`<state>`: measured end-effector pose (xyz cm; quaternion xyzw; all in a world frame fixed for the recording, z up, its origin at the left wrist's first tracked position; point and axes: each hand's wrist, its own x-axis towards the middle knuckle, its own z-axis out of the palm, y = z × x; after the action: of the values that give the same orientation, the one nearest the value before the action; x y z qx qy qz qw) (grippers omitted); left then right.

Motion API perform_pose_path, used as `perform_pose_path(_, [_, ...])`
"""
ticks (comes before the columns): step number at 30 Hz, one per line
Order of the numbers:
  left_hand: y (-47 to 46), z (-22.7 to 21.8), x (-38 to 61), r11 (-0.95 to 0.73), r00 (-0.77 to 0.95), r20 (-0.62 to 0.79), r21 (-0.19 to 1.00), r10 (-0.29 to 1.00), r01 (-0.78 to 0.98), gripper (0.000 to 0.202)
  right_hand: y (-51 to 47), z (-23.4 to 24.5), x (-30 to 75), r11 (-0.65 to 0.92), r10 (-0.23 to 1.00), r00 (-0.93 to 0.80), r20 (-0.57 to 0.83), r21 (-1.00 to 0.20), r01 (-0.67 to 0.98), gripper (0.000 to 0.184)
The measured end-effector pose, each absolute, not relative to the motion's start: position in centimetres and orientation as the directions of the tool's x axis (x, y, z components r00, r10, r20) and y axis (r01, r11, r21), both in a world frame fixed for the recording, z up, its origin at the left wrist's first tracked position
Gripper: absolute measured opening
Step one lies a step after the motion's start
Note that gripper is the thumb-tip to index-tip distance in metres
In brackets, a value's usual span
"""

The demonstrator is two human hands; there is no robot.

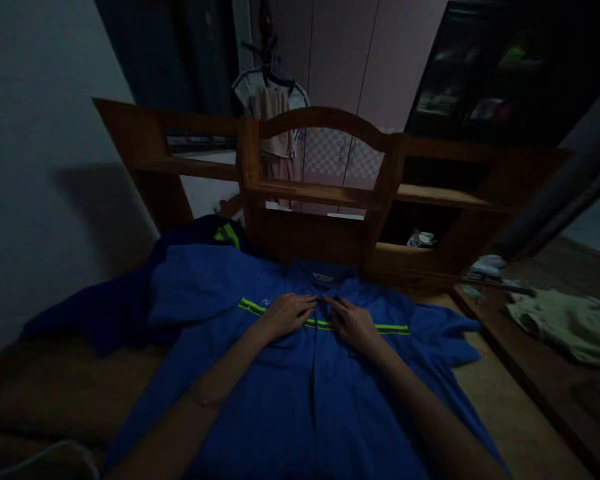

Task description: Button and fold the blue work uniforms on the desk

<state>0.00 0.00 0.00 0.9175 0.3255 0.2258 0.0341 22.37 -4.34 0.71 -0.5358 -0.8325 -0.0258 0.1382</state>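
- Where the wall meets the bed (55, 387), a second blue garment (125, 300) lies bunched, touching the blue shirt (300, 400).
- Left hand (287, 313): palm down on the shirt's chest, fingers loosely bent at the front placket; I cannot tell whether it pinches cloth.
- Right hand (353, 323): the same, its fingertips just beside the left's.
- Blue shirt: spread flat on the bed, collar toward the wooden headboard (320, 193).
- Pale green cloth (565, 320): far right.
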Motion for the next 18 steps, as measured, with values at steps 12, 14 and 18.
perform_pose_path(12, [-0.62, 0.43, 0.24, -0.813, 0.701, 0.425, 0.189, 0.573, 0.550, 0.029, -4.59, 1.41, 21.67, 0.388, 0.909, -0.381, 0.169, -0.009, 0.922, 0.048])
perform_pose_path(14, [-0.69, 0.49, 0.29, -0.819, 0.704, 0.429, 0.194, 0.566, 0.540, 0.030, -4.54, 1.34, 21.58, 0.376, 0.914, -0.371, 0.166, 0.002, 0.927, 0.046])
perform_pose_path(18, [-0.76, 0.38, 0.40, -0.815, 0.688, 0.442, 0.237, 0.576, 0.530, 0.032, -4.36, 1.14, 21.46, 0.334, 0.927, -0.331, 0.177, 0.014, 0.943, 0.043])
